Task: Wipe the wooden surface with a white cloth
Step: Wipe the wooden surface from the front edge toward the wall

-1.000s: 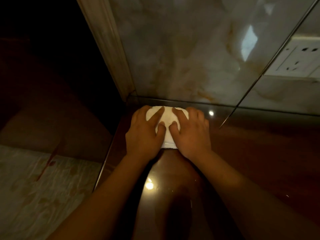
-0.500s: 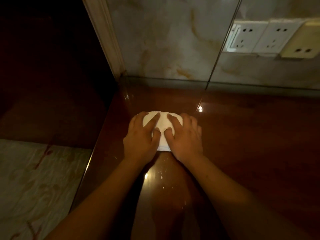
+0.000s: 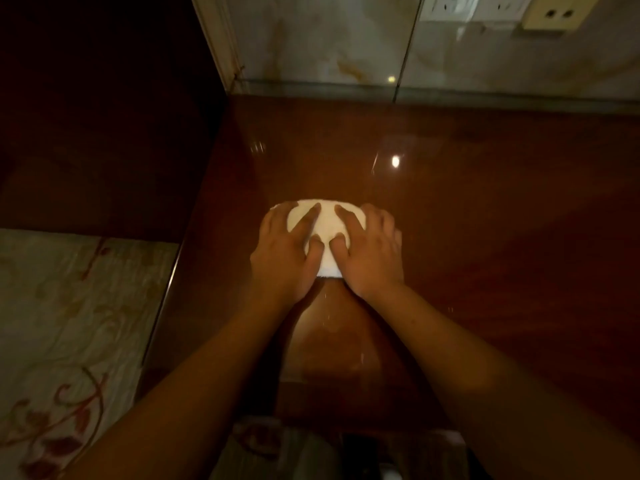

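Pressing flat on the white cloth (image 3: 325,225): left hand (image 3: 284,258) and right hand (image 3: 369,252), side by side, palms down, fingers spread, nothing gripped. Cloth is pinned on the glossy wooden table (image 3: 485,220), near its left edge, well apart from the marble wall (image 3: 311,39).

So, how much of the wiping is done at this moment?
Both hands, left hand and right hand, press flat on the white cloth near the middle of the wooden surface. The strip behind it toward the wall looks glossy, perhaps wiped. The broad area to the right shows no sign either way.
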